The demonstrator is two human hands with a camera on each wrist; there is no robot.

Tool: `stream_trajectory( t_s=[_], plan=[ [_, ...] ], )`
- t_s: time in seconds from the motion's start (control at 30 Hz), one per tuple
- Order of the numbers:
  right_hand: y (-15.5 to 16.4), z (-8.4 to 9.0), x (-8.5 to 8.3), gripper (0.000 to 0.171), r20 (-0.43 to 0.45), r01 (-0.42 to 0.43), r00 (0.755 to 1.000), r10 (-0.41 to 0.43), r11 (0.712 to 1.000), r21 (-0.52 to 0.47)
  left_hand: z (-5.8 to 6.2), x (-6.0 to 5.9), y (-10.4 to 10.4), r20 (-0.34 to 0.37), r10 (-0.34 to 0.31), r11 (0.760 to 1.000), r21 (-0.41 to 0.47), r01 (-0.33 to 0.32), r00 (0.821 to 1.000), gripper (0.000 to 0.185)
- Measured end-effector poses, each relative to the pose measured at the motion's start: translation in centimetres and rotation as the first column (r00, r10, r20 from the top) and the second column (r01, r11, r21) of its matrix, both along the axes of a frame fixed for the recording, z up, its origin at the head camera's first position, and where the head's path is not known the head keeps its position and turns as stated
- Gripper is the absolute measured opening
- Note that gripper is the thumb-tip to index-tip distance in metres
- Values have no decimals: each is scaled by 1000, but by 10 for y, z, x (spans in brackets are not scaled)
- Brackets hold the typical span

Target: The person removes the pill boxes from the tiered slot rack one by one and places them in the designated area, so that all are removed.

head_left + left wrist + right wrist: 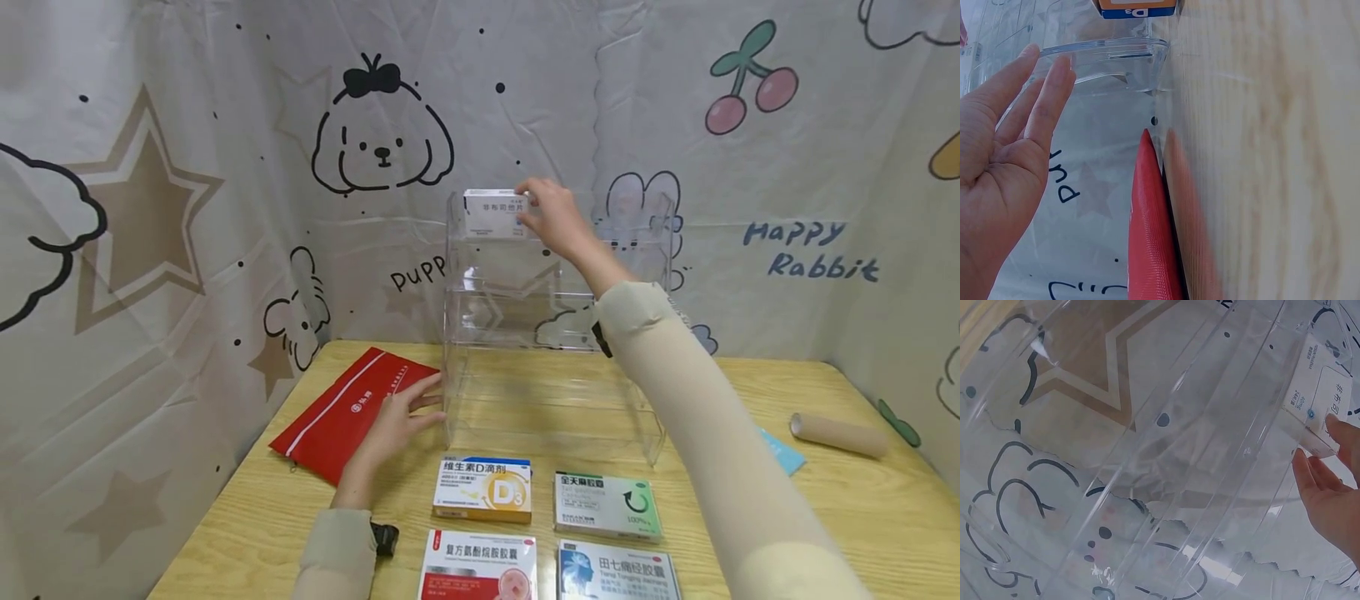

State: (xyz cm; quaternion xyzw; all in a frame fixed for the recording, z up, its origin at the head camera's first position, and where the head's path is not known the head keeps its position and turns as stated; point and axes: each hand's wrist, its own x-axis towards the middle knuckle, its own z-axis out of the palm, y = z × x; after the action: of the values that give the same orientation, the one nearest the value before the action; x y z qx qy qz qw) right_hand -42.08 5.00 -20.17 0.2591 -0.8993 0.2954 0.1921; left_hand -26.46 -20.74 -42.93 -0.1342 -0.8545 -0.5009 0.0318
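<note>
A clear acrylic tiered rack [551, 362] stands on the wooden table. On its top tier, at the left end, sits a white medicine box [491, 215] printed with dark characters. My right hand [555, 218] pinches the right end of this box between thumb and fingers, as the right wrist view also shows with the box [1315, 394] beside the fingers. Down at the rack's lower left side, my left hand [396, 423] has its fingertips against the clear side panel. In the left wrist view the fingers of that hand [1013, 137] are extended and hold nothing.
Four boxes lie before the rack: vitamin D [482, 490], green-white [607, 505], red-white [480, 567] and blue-grey [618, 571]. A red zip pouch [352, 408] lies left. On the right are a cardboard tube [838, 435] and a light-blue item [782, 452].
</note>
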Motion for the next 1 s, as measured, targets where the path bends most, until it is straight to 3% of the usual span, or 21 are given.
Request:
stream_trajectory(
  t_s=[0.33, 0.6, 1.0],
  plan=[
    [-9, -2, -3, 29, -5, 46, 999, -47, 994, -96, 1, 0, 2, 10, 7, 1000, -11, -7, 1000, 65],
    [-9, -3, -1, 27, 27, 30, 999, -26, 985, -171, 1, 0, 0, 5, 3, 1000, -6, -3, 1000, 64],
    [1, -6, -3, 26, -40, 5, 999, -17, 958, -288, 3, 1, 0, 9, 8, 1000, -5, -8, 1000, 65]
  ],
)
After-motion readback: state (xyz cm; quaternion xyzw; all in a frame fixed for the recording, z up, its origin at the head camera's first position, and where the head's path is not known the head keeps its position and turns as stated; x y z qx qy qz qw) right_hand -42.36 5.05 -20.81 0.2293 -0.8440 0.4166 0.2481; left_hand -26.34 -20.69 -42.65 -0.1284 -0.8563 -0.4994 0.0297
